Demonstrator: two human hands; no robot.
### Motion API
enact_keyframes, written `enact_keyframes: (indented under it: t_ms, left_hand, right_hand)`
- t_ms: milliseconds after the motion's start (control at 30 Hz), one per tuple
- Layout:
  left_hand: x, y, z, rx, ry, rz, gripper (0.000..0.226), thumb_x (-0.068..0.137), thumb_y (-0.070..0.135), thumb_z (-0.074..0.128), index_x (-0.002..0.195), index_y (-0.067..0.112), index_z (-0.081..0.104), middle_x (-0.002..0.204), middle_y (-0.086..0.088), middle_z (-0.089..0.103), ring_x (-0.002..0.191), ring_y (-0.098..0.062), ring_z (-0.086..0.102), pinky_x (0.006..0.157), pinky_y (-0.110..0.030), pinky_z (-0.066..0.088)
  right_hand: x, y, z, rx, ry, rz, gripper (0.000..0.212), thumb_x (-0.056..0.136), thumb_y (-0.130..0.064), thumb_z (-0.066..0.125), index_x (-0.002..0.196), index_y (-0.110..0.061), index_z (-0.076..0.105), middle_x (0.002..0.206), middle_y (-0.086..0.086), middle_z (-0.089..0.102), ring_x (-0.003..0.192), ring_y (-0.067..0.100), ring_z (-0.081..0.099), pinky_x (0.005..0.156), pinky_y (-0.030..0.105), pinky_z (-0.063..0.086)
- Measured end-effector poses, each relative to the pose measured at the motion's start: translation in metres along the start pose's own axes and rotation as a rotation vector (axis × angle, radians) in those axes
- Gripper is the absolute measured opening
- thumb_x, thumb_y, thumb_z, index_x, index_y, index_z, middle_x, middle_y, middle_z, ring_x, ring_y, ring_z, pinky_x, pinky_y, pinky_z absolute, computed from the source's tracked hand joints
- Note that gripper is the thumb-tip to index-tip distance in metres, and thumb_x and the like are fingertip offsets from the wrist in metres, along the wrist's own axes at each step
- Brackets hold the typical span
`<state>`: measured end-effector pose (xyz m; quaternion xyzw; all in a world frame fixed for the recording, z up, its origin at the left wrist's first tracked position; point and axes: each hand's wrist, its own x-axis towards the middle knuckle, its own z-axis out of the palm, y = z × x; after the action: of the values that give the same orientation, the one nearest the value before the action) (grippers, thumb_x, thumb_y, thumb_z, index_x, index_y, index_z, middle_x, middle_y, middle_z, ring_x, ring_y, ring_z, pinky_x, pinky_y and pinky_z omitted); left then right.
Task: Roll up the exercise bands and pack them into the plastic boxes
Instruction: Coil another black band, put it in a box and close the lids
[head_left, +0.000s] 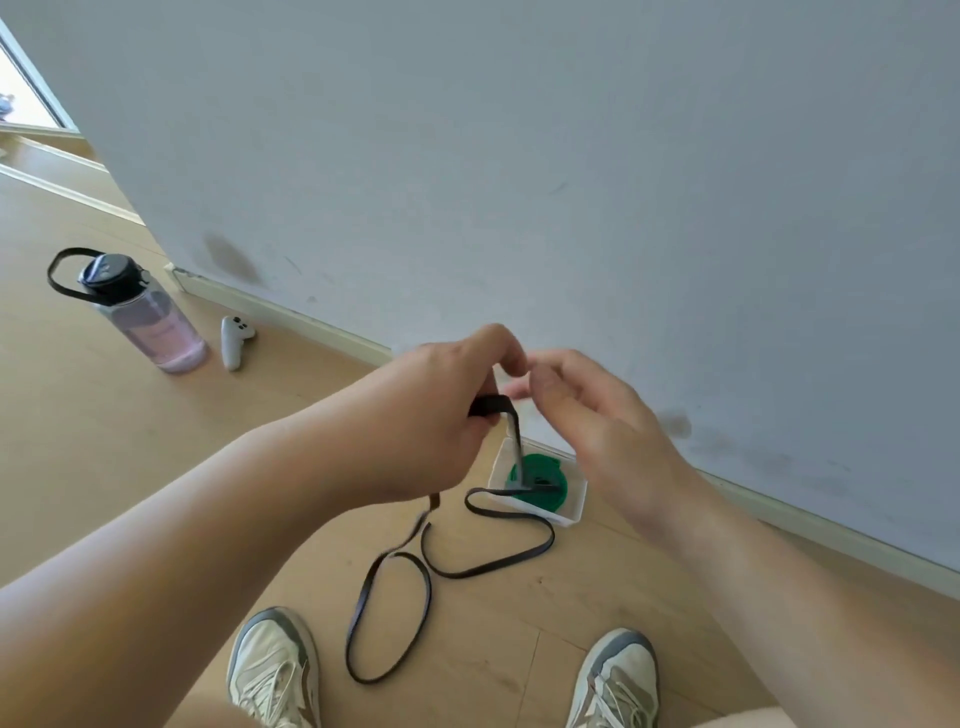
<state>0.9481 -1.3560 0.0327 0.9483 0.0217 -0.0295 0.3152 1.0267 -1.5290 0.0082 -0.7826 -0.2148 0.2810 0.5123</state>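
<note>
The blurred right hand (597, 421) hides part of the plastic box (575, 508).

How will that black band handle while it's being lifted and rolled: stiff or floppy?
Probably floppy: the black band hangs limp from the left hand and lies in loose loops on the floor. Likely light, since that one hand carries it. The small roll in its grip may unwind if released.

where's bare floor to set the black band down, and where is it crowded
Widest bare floor lies this side of the water bottle and controller, left of the left hand. A smaller patch lies between the floor loops of the black band and the right shoe. Crowded: around the plastic box, where the band drapes over its rim.
</note>
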Motion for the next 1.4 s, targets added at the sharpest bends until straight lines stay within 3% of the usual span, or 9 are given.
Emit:
enact_keyframes:
  t_ms: [200,400,467,633,767,967,1067,1300,1400]
  left_hand:
    - [0.001,-0.008,0.005,-0.130,0.142,0.050,0.037,0.086,0.009,0.061,0.115,0.029,0.051,0.096,0.015,0.066,0.079,-0.007,0.064,0.069,-0.019,0.051]
    - [0.002,-0.058,0.039,0.182,-0.557,-0.304,0.007,0.087,0.018,0.058,0.090,0.020,0.064,0.096,-0.004,0.072,0.080,-0.020,0.066,0.074,-0.033,0.058]
    - [0.001,-0.070,0.036,0.198,-0.609,-0.363,0.012,0.087,0.015,0.057,0.089,0.023,0.066,0.096,-0.001,0.071,0.079,-0.016,0.063,0.073,-0.028,0.055]
    - [0.001,-0.058,0.011,0.188,-0.369,-0.302,0.022,0.097,0.016,0.046,0.099,0.034,0.059,0.088,0.008,0.061,0.074,-0.015,0.058,0.066,-0.027,0.048]
    - [-0.004,-0.017,0.011,0.003,-0.083,-0.003,0.019,0.099,0.023,0.060,0.111,0.038,0.061,0.086,0.015,0.064,0.075,-0.006,0.059,0.068,-0.020,0.048]
    - [0.002,-0.002,0.007,-0.303,0.170,0.055,0.034,0.088,0.010,0.071,0.113,0.026,0.055,0.087,0.010,0.070,0.074,-0.009,0.066,0.067,-0.017,0.052]
    - [0.007,-0.021,0.019,-0.176,0.026,-0.053,0.031,0.084,0.011,0.068,0.104,0.030,0.055,0.086,0.009,0.064,0.073,-0.005,0.060,0.063,-0.014,0.046]
    - [0.004,-0.088,0.051,0.311,-0.597,-0.419,0.013,0.089,0.015,0.052,0.094,0.014,0.064,0.086,-0.001,0.062,0.076,-0.021,0.056,0.069,-0.029,0.048]
    - [0.003,-0.100,0.039,0.377,-0.587,-0.448,0.016,0.093,0.012,0.050,0.096,0.020,0.063,0.092,0.001,0.065,0.080,-0.020,0.060,0.074,-0.030,0.051]
  right_hand:
    - [0.005,0.003,0.000,0.013,0.078,-0.067,0.036,0.097,-0.044,0.060,0.068,-0.024,0.065,0.073,0.016,0.062,0.076,0.035,0.059,0.091,0.062,0.051]
    - [0.008,-0.005,-0.016,0.637,0.154,-0.034,0.041,0.104,-0.020,0.050,0.065,-0.013,0.061,0.067,0.008,0.057,0.076,0.030,0.060,0.090,0.054,0.055]
    - [0.012,0.001,-0.030,0.452,0.301,0.052,0.040,0.101,-0.016,0.048,0.065,-0.007,0.063,0.066,0.016,0.062,0.073,0.027,0.065,0.090,0.056,0.057]
    - [0.017,0.025,-0.046,-0.507,0.053,0.293,0.027,0.097,-0.027,0.045,0.070,-0.023,0.049,0.070,-0.003,0.050,0.070,0.019,0.047,0.067,0.035,0.035]
    - [0.009,0.014,-0.020,-0.187,-0.077,0.088,0.028,0.107,-0.041,0.045,0.122,-0.033,0.067,0.123,-0.020,0.069,0.122,0.001,0.059,0.108,0.029,0.044]
    - [0.007,0.003,-0.003,-0.066,-0.051,-0.062,0.038,0.102,-0.046,0.054,0.076,-0.022,0.067,0.080,0.011,0.070,0.079,0.032,0.066,0.083,0.051,0.055]
    - [0.008,0.003,-0.009,-0.117,0.079,-0.092,0.036,0.103,-0.036,0.057,0.074,-0.015,0.064,0.076,0.011,0.065,0.070,0.013,0.057,0.074,0.032,0.047]
    - [0.013,0.001,-0.041,0.665,0.248,-0.092,0.037,0.103,-0.010,0.044,0.066,-0.010,0.046,0.063,0.006,0.052,0.072,0.025,0.063,0.092,0.055,0.055]
    - [0.018,0.017,-0.058,0.172,0.335,0.034,0.038,0.096,-0.021,0.049,0.059,-0.013,0.056,0.076,0.022,0.062,0.089,0.042,0.066,0.091,0.056,0.053]
